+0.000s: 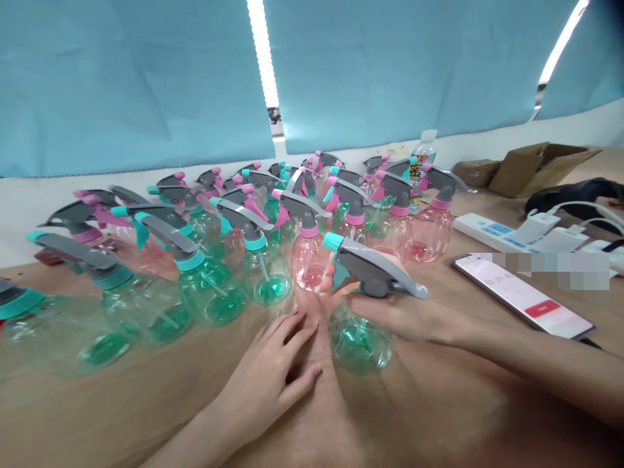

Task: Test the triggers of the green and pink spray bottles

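Note:
My right hand is wrapped round the neck of a green spray bottle with a grey and turquoise trigger head. Its nozzle points left, and the bottle looks upright; whether its base touches the table cannot be made out. To its left my left hand lies flat on the wooden table, fingers apart, holding nothing. Just beyond the hands stand a pink spray bottle and a green-tinted spray bottle.
Several more pink and green spray bottles crowd the table behind and to the left. On the right lie a lit phone and a white power strip with plugs. An open cardboard box and a clear drink bottle stand farther back.

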`<state>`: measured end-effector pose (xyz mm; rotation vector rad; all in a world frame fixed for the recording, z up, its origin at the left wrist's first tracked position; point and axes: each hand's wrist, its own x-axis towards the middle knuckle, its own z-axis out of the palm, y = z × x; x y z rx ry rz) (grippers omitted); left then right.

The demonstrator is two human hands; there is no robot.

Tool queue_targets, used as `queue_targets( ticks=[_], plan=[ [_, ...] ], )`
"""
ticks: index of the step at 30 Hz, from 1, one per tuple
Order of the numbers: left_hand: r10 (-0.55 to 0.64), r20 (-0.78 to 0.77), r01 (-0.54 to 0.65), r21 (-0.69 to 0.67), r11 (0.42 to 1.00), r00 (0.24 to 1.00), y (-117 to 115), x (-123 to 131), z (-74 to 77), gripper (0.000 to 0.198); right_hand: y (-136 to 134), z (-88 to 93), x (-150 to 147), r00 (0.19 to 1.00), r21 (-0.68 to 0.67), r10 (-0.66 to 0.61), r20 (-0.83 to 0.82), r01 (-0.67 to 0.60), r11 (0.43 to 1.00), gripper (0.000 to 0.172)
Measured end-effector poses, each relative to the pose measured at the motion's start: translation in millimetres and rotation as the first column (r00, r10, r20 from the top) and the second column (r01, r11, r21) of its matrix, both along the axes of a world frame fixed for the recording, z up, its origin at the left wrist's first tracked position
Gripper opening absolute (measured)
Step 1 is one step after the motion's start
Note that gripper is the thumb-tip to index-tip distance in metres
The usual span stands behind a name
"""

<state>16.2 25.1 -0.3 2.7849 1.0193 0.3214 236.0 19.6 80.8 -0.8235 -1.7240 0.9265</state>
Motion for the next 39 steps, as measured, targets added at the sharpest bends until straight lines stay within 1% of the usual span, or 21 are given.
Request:
queue_targets(
  ticks=[3, 6, 8, 13, 16, 21, 26, 32, 39],
  plan=[
    [0.001, 0.008, -0.001, 0.004, 1.0, 1.0, 0.1, 0.4, 0.1, 0.046, -1.1, 0.9, 0.6, 1.0, -0.007, -0.001, 0.008, 0.001, 1.0, 0.009],
    [-0.002, 0.022, 0.002, 0.011, 1.0, 1.0, 0.6, -0.3, -1.5, 0.047, -0.9, -1.9, 1.9, 0.999, -0.032, -0.009, 0.047, 0.01, 0.999, 0.005],
    [-0.004, 0.025, 0.004, 0.017, 1.0, 1.0, 0.8, -1.3, -3.2, 0.048, 0.1, -4.1, 2.4, 0.999, -0.028, -0.007, 0.053, 0.008, 1.0, 0.005],
    [-0.005, 0.026, 0.004, 0.021, 1.0, 1.0, 0.9, -2.1, -4.9, 0.047, 2.7, -9.8, 1.5, 0.999, -0.033, -0.031, 0.043, 0.033, 0.999, 0.024],
    [0.0, 0.009, 0.0, 0.012, 1.0, 1.0, 0.8, -0.8, -3.1, 0.047, 3.5, -13.6, 1.1, 0.996, -0.023, -0.08, 0.026, 0.08, 0.996, 0.03],
    [0.002, -0.008, -0.002, 0.005, 1.0, 1.0, 0.3, 0.1, -0.6, 0.046, 4.5, -17.3, 2.6, 0.988, 0.008, -0.126, 0.083, 0.126, 0.992, 0.04],
    [-0.002, 0.0, 0.002, 0.011, 1.0, 1.0, 0.2, -0.7, -2.6, 0.046, 4.2, -18.6, 1.9, 0.981, 0.034, -0.161, 0.108, 0.159, 0.987, 0.039],
    [-0.004, -0.009, 0.004, -0.002, 1.0, 1.0, 0.0, -0.3, -2.3, 0.046, 4.6, -17.7, 3.0, 0.989, 0.038, -0.13, 0.075, 0.127, 0.991, 0.035],
    [-0.003, 0.002, 0.003, -0.006, 1.0, 1.0, 0.3, -1.0, -2.1, 0.046, 3.3, -13.5, 2.0, 0.992, -0.044, -0.103, 0.072, 0.106, 0.993, 0.028]
  ],
)
